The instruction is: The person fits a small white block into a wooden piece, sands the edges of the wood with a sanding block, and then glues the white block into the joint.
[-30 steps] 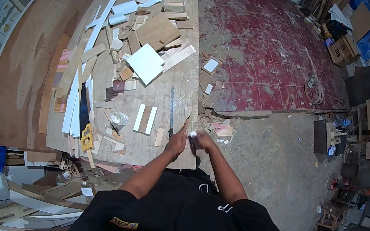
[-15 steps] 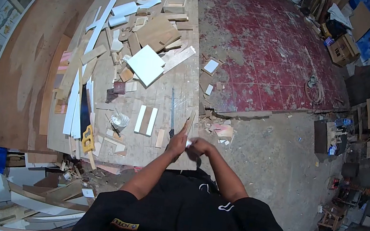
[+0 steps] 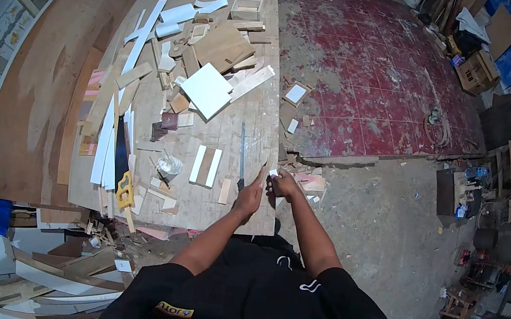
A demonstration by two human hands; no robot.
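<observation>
Wooden strip [image 3: 268, 159] is located at the right edge of the workbench [image 3: 210, 217]. Observed from the workbench's left side: a yellow-handled saw [image 3: 125, 190]; inward of it, a cup [image 3: 170, 166]; about the workbench's middle, a white-edged block [image 3: 205, 166]; nearer its right edge, a long narrow tool [image 3: 243, 151]. Left hand [image 3: 249, 199] lies against the strip at that edge; cannot tell whether its fingers close round it. Right hand [image 3: 286, 186], just beyond the workbench edge, has fingers curled on a small white item [image 3: 274, 173], identity unclear.
</observation>
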